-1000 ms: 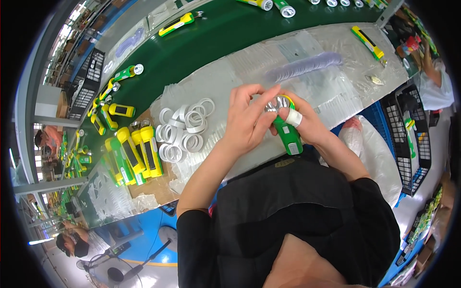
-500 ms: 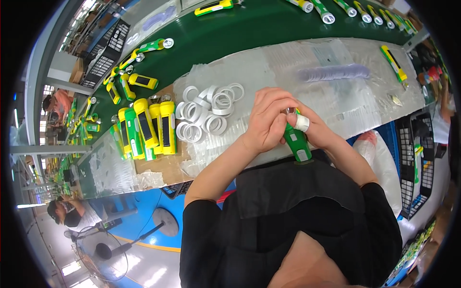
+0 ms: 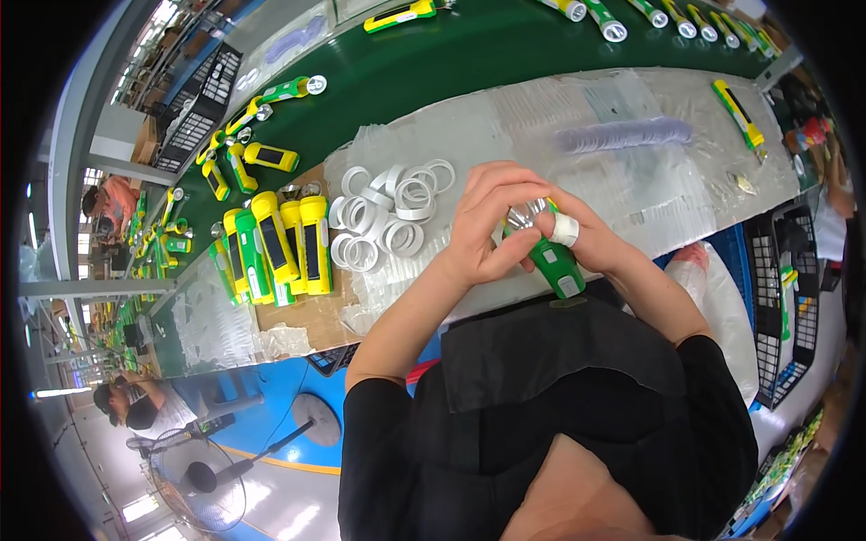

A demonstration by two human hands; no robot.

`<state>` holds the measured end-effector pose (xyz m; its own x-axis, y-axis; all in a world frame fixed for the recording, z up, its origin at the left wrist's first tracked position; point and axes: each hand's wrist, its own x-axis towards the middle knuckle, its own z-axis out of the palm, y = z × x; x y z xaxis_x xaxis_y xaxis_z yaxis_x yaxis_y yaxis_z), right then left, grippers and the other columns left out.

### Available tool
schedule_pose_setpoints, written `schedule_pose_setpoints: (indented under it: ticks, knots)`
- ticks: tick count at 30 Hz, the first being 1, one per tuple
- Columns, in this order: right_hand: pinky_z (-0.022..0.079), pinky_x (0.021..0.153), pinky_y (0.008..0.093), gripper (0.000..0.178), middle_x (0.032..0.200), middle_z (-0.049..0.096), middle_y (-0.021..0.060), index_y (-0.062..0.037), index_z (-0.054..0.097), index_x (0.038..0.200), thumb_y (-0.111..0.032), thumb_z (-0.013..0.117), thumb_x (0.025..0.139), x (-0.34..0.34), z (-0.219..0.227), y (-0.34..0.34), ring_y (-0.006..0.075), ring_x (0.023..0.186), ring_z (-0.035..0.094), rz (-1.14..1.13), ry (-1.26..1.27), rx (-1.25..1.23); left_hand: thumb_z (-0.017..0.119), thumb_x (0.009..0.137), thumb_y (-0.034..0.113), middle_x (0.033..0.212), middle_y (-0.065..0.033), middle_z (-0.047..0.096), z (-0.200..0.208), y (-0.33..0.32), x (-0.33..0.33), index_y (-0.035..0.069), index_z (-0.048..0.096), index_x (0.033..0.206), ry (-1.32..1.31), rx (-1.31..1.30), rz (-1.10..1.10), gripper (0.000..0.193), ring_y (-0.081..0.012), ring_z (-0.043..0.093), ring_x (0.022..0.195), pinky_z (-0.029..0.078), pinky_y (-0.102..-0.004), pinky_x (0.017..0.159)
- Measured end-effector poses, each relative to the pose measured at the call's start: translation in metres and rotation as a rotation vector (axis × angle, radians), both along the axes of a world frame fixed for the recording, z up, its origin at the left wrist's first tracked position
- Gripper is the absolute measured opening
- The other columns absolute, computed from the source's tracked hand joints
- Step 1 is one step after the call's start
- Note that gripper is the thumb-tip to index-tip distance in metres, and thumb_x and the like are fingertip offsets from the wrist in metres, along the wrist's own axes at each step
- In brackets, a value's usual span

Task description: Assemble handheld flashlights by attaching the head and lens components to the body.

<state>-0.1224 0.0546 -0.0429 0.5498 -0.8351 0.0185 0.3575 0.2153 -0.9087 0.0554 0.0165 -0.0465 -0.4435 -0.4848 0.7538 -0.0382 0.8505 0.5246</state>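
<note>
A person stood at a grey bench (image 3: pixel 631 189), seen from above, with both hands raised together near the picture's centre. The right hand (image 3: pixel 595 243) was closed around a green torch (image 3: pixel 552 261), its body pointing toward five o'clock and its shiny silver head toward eleven o'clock. The left hand (image 3: pixel 487 225) curled over that head, fingertips pinched on its rim, apparently seating or turning a ring there; the fingers hid the part itself. One right finger wore a white tape wrap.

At nine o'clock from the hands lay a loose pile of white rings (image 3: pixel 388 216) on clear plastic. Further toward nine o'clock, a row of yellow and green torches (image 3: pixel 275 243) lay side by side on cardboard. At one o'clock lay a pale purple stack of discs (image 3: pixel 622 135). A green belt (image 3: pixel 451 63) beyond carried more torches.

To do this step well, the right hand probably had to hold the body steady while the left kept the ring square to the head, turning gently so it seated evenly without tilting.
</note>
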Motion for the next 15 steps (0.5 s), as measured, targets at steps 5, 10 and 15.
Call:
schedule_pose_setpoints:
  ticks: [5,10,15]
  knots:
    - [0.052,0.062,0.0297,0.071,0.100,0.060,0.0100,-0.0035,0.043,0.133,-0.055,0.062,0.089,-0.0058,0.0041,0.0016,0.0188,0.073,0.064,0.047,0.075,-0.057,0.053,0.089,0.027,0.112,-0.0177,0.061,0.0063,0.0033,-0.0035,-0.003,0.063,0.112,-0.023,-0.053,0.017,0.039,-0.0325,0.057,0.102,0.046,-0.0410,0.088]
    - [0.052,0.060,0.0291,0.070,0.094,0.062,0.0107,-0.0027,0.043,0.131,-0.055,0.062,0.089,-0.0068,-0.0008,0.0045,0.0193,0.072,0.065,0.032,0.019,-0.054,0.046,0.091,0.027,0.112,-0.0175,0.062,0.0027,0.0078,-0.0068,-0.003,0.064,0.112,-0.043,-0.093,0.040,0.040,-0.0329,0.058,0.101,0.045,-0.0415,0.089]
    - [0.052,0.064,0.0307,0.058,0.097,0.061,0.0109,-0.0037,0.043,0.131,-0.045,0.060,0.093,-0.0052,0.0035,0.0012,0.0195,0.074,0.064,0.064,-0.001,-0.041,0.049,0.087,0.024,0.114,-0.0147,0.062,0.0090,0.0035,-0.0036,0.000,0.065,0.113,-0.115,-0.195,0.114,0.038,-0.0327,0.057,0.104,0.041,-0.0429,0.090]
